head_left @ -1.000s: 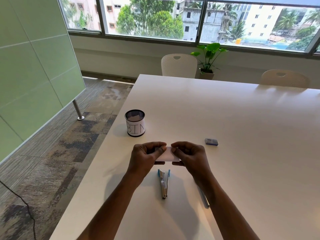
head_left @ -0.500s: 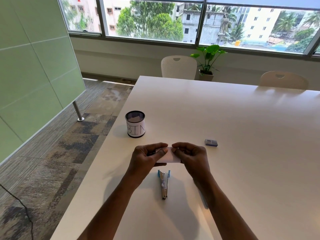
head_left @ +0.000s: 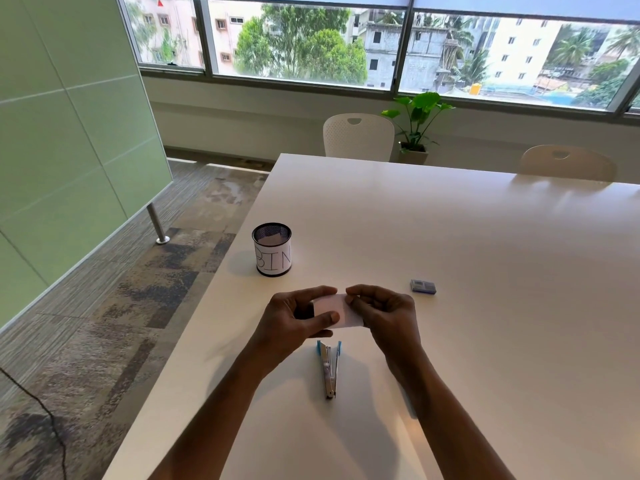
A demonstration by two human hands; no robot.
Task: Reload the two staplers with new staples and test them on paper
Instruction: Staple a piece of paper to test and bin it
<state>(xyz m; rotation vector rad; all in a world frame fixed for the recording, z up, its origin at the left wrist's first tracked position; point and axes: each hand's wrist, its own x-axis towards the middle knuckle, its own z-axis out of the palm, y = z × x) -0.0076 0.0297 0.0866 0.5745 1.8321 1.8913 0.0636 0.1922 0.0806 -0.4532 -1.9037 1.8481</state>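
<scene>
Both hands are together: left hand and right hand each pinch an end of a small paper. The stapler lies open at six o'clock from them, its long axis on the twelve-to-six line, about equally near either hand. A bluish sliver by the right forearm may be the second one. The staple box sits at two o'clock. The bin at eleven holds a white scrap.
</scene>
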